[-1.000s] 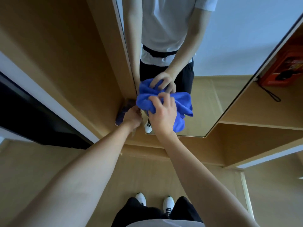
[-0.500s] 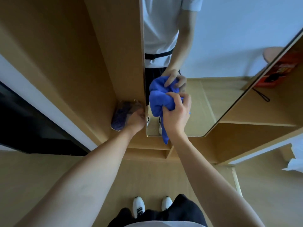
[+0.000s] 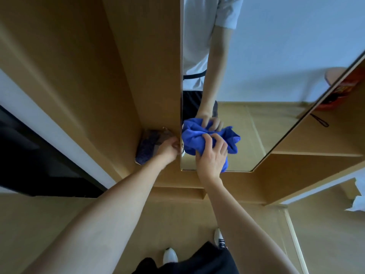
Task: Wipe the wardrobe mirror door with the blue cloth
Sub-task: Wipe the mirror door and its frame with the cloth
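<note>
The right hand (image 3: pixel 212 155) grips the bunched blue cloth (image 3: pixel 194 138) and presses it against the wardrobe mirror door (image 3: pixel 256 80), low down. Just left, the left hand (image 3: pixel 168 149) curls around the door's edge.

A dark patterned shoe (image 3: pixel 150 144) lies on the wooden wardrobe shelf (image 3: pixel 308 167).

Soft, crumpled blue cloth (image 3: pixel 194 138) against a glossy mirror door (image 3: pixel 266 91) edged by matt, smooth light wood panels (image 3: pixel 138 66).
</note>
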`<action>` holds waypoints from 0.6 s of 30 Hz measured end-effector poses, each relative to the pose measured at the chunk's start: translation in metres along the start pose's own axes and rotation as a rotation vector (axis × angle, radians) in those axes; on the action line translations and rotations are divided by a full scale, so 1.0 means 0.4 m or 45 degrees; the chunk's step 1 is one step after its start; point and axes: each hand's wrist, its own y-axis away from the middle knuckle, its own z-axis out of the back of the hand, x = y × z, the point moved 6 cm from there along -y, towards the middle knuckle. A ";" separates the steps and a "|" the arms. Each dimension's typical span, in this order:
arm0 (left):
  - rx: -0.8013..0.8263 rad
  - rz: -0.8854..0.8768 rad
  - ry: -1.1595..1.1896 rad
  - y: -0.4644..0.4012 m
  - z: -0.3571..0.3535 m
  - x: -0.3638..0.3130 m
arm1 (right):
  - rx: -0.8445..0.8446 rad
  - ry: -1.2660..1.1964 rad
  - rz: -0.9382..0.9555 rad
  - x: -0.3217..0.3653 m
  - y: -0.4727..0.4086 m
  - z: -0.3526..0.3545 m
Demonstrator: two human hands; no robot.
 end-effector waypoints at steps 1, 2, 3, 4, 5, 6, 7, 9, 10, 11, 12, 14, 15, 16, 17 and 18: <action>-0.002 0.017 0.024 -0.005 0.000 0.006 | 0.065 -0.009 -0.067 -0.023 0.019 -0.022; 0.002 0.031 0.041 -0.007 -0.003 0.012 | 0.116 -0.029 -0.134 -0.038 0.033 -0.041; 0.004 0.028 0.056 -0.007 -0.004 0.014 | 0.150 -0.053 -0.193 -0.045 0.042 -0.053; 0.001 0.025 0.062 -0.007 -0.006 0.012 | 0.172 -0.071 -0.240 -0.046 0.043 -0.061; -0.010 0.026 0.051 -0.009 -0.007 0.012 | 0.191 -0.086 -0.274 -0.044 0.040 -0.065; -0.031 0.027 0.024 -0.016 -0.007 0.018 | 0.214 -0.107 -0.296 -0.041 0.036 -0.066; -0.053 0.023 -0.004 -0.022 -0.005 0.022 | 0.228 -0.135 -0.309 -0.038 0.032 -0.062; -0.075 0.011 -0.069 -0.037 -0.004 0.023 | 0.227 -0.213 -0.337 -0.034 0.024 -0.043; -0.075 0.004 -0.101 -0.029 -0.001 0.009 | 0.197 -0.259 -0.345 -0.027 0.015 -0.027; -0.080 -0.011 -0.131 -0.020 0.002 -0.005 | 0.150 -0.310 -0.338 -0.014 0.001 -0.007; -0.079 -0.024 -0.154 -0.014 0.003 -0.015 | 0.090 -0.370 -0.314 0.004 -0.016 0.013; -0.072 -0.026 -0.169 -0.006 0.001 -0.021 | -0.051 -0.495 -0.243 0.047 -0.055 0.056; -0.060 -0.017 -0.182 -0.007 -0.002 -0.019 | -0.122 -0.540 -0.222 0.065 -0.072 0.075; -0.043 -0.015 -0.202 -0.009 -0.004 -0.017 | -0.190 -0.566 -0.218 0.081 -0.086 0.090; -0.030 -0.013 -0.213 -0.010 -0.007 -0.015 | -0.246 -0.574 -0.223 0.091 -0.093 0.099; -0.023 -0.011 -0.204 -0.012 -0.010 -0.010 | -0.288 -0.569 -0.229 0.095 -0.094 0.103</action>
